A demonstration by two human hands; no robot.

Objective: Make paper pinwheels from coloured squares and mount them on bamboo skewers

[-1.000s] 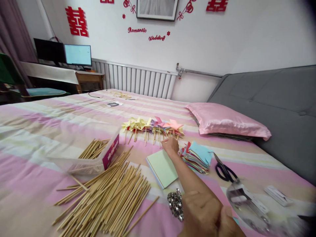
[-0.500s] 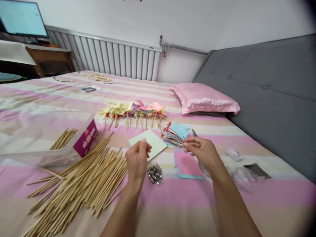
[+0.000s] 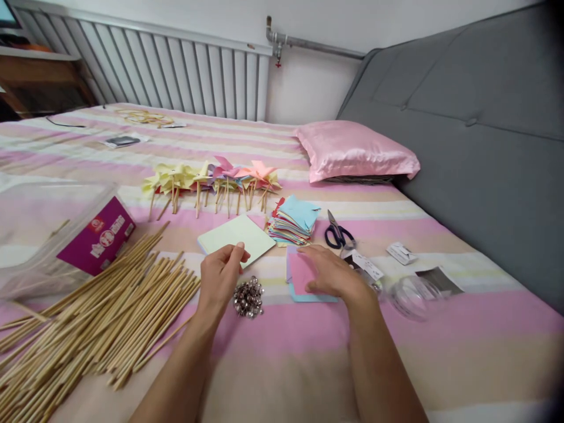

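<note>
Head view: a row of pinwheels (image 3: 225, 169) lies made up on the striped bed (image 3: 282, 367), past the paper, so that part looks done. Plenty seems left: loose sticks (image 3: 141, 314) spread at left beside the plastic box (image 3: 97, 236), small metal pieces (image 3: 249, 298) heaped between the hands, a pale green paper stack (image 3: 240, 230) lying flat, and a pile of cut paper (image 3: 299, 212) with a blue piece on top, near the scissors (image 3: 335, 233). Right hand (image 3: 331, 271) has loosely spread fingers over the pink paper (image 3: 301, 277), which lies on a blue sheet; contact unclear, nothing seen gripped. Left hand (image 3: 221, 273) is curled, thumb against forefinger, by the green stack; can't tell if anything's pinched. Pinwheel count unclear, they overlap.
</note>
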